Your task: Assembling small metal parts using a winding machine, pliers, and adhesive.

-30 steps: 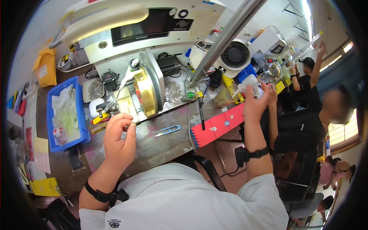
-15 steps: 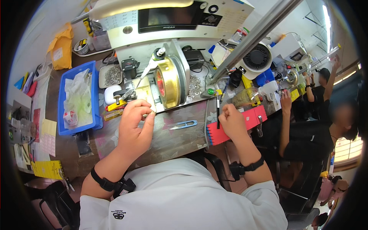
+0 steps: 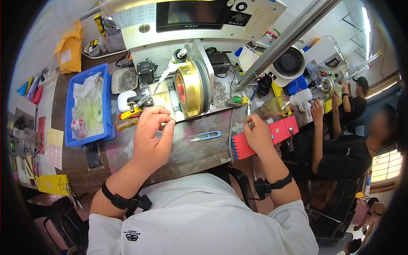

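Observation:
My left hand [image 3: 152,138] is raised over the bench in front of the machine's gold wheel [image 3: 191,89]. Its thumb and forefinger are pinched together; whatever sits at the tips is too small to name. My right hand [image 3: 259,135] is closed over the red strip [image 3: 278,131]. A slim pen-like tool [image 3: 249,109] stands up from its fingers, mostly hidden by them. Between the hands, blue-handled thread snips [image 3: 207,136] lie on the bench. Just beyond my left hand is a small clamp [image 3: 138,103] on the machine's base.
A blue tray [image 3: 106,123] with crumpled plastic stands at the left, beside a dish of metal bits [image 3: 126,80]. A clear jar [image 3: 274,107] lies beyond my right hand. A slanted metal post [image 3: 284,46] rises at the right, near a round black fan [image 3: 289,64]. Co-workers sit farther right.
My right hand has closed on the pen-like tool, which stood beside it over the red strip before. My left hand keeps its pinch in nearly the same place. The view has shifted slightly.

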Action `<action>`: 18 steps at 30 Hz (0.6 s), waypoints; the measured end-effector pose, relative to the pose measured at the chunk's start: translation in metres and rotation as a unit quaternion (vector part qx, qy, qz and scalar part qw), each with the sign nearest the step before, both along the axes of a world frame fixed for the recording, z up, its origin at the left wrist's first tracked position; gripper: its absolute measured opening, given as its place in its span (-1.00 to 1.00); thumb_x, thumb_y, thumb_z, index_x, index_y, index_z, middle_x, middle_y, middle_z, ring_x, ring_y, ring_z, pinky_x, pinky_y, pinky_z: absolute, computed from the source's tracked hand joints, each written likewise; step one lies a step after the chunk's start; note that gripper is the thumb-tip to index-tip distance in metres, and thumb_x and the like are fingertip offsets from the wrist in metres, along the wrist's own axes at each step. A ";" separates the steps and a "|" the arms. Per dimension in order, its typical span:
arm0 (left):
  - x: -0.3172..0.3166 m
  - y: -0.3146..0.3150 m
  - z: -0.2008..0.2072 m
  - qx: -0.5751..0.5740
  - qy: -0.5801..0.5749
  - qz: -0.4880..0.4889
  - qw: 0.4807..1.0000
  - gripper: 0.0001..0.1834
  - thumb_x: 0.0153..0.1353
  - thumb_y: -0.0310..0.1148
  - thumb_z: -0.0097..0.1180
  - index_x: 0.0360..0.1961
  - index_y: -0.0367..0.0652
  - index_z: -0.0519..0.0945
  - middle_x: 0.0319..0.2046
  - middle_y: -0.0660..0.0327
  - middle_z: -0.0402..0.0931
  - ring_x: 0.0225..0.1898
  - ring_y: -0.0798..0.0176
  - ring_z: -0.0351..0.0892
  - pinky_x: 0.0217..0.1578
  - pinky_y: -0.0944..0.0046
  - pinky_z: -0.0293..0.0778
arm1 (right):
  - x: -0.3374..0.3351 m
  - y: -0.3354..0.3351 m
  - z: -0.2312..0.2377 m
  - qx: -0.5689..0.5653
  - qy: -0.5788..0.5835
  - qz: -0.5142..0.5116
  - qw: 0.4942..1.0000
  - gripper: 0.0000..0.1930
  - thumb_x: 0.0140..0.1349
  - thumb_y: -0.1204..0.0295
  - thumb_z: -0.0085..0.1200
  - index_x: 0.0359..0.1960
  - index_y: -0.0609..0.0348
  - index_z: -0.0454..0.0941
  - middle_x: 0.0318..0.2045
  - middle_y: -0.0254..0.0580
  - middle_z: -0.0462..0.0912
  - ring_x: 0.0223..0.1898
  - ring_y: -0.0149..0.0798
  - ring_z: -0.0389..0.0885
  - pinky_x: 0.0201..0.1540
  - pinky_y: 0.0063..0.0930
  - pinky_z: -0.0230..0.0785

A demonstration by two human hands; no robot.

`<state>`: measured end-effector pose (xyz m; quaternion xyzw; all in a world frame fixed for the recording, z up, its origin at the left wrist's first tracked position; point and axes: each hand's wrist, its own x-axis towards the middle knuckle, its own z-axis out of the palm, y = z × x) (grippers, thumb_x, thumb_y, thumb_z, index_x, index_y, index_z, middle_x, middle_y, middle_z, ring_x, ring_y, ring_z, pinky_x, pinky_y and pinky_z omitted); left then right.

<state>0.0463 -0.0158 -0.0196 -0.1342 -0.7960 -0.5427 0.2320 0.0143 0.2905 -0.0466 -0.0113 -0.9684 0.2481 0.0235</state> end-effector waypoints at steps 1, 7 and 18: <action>0.000 -0.001 0.000 0.001 -0.002 0.001 1.000 -0.91 0.13 -0.57 0.08 -0.32 -0.27 0.48 -0.19 0.16 0.42 -0.35 0.37 0.34 -0.28 0.39 0.33 | 0.005 0.002 0.003 0.001 -0.002 0.001 1.000 -0.84 0.13 0.43 0.11 -0.32 0.25 0.49 -0.50 -0.09 0.59 -0.47 -0.07 0.56 -0.39 -0.23 0.36; -0.002 -0.006 -0.001 -0.003 -0.005 -0.005 1.000 -0.88 0.11 -0.59 0.11 -0.31 -0.23 0.48 -0.16 0.13 0.40 -0.16 0.21 0.42 -0.28 0.34 0.43 | 0.043 -0.003 0.019 -0.353 -0.040 0.004 0.935 -0.91 0.24 0.58 -0.05 -0.24 0.30 0.46 -0.39 -0.28 0.63 -0.31 -0.46 0.58 -0.27 -0.53 0.43; -0.006 -0.006 -0.007 0.036 -0.015 -0.009 0.999 -0.91 0.09 -0.57 0.11 -0.35 -0.24 0.48 -0.23 0.13 0.41 -0.19 0.13 0.40 -0.18 0.24 0.35 | 0.050 0.022 0.013 -0.213 0.021 -0.050 0.976 -0.81 0.37 0.40 -0.10 -0.25 0.29 0.46 -0.59 -0.33 0.48 -0.56 -0.55 0.38 -0.47 -0.65 0.24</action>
